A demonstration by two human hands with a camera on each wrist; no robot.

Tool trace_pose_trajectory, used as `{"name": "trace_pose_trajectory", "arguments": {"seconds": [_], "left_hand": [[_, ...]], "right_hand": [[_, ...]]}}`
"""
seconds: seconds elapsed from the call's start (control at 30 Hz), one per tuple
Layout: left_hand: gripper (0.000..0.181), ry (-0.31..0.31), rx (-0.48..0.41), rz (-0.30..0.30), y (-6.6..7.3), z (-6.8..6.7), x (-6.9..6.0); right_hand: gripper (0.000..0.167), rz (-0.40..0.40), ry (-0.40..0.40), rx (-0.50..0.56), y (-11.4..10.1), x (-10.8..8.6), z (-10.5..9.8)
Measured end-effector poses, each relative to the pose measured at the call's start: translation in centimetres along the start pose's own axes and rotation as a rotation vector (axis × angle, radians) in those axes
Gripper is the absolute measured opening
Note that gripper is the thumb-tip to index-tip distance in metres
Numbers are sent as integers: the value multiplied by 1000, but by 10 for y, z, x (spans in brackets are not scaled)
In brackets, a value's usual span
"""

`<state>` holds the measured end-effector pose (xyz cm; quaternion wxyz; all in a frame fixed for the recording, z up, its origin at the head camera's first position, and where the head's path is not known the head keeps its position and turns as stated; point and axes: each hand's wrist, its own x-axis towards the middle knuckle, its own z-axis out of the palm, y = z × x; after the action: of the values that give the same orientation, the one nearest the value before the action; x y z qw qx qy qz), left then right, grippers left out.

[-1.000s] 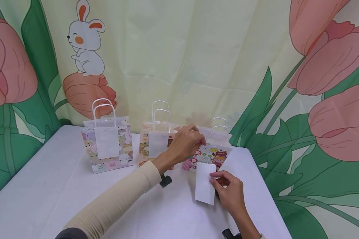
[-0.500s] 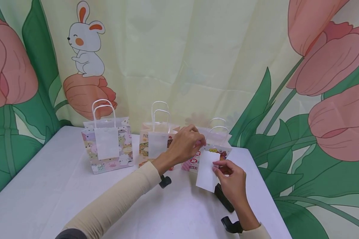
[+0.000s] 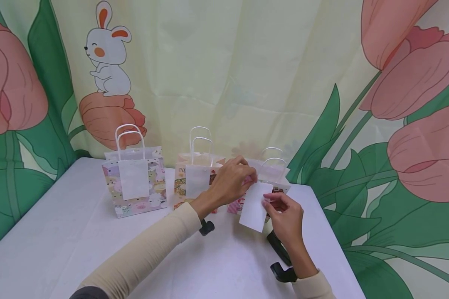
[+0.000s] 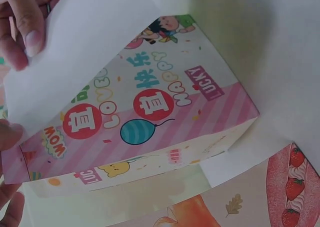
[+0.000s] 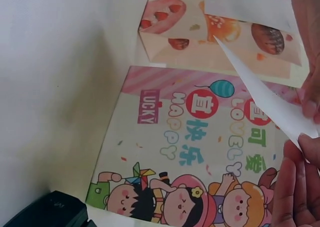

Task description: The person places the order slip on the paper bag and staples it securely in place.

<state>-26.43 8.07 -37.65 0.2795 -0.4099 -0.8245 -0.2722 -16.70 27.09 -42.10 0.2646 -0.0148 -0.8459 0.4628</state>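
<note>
My left hand [image 3: 232, 178] pinches the top edge of the right-hand paper gift bag [image 4: 165, 112], which has pink stripes, cartoon children and "LUCKY" lettering. With thumb and fingers, my right hand [image 3: 284, 216] holds a blank white card [image 3: 255, 207] by its right side. The card's top edge is up by the bag's rim, close to my left fingers, and it hides much of the printed front. Its lower end stands away from the bag in the right wrist view. Whether the card's top touches the bag, I cannot tell.
Left of it stand a food-print gift bag [image 3: 180, 187], partly behind my left arm, and an animal-print gift bag [image 3: 157, 182]. Each bears a white card on its front. A black stapler-like object [image 3: 278, 248] lies on the white table [image 3: 209, 270] beside my right wrist.
The white card has risen with my right hand, from below the bag's front up to its top edge. My left hand stays at the bag's rim.
</note>
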Motion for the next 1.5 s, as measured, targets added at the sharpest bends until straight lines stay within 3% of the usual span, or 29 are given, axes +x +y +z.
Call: {"name": "trace_pose_trajectory", "arguments": {"seconds": [0.8, 1.5], "left_hand": [[7, 10, 3, -7, 0, -1, 0], [9, -1, -11, -21, 0, 0, 1]], "right_hand": [[20, 52, -8, 31, -3, 8, 4], [24, 115, -78, -140, 19, -11, -24]]}}
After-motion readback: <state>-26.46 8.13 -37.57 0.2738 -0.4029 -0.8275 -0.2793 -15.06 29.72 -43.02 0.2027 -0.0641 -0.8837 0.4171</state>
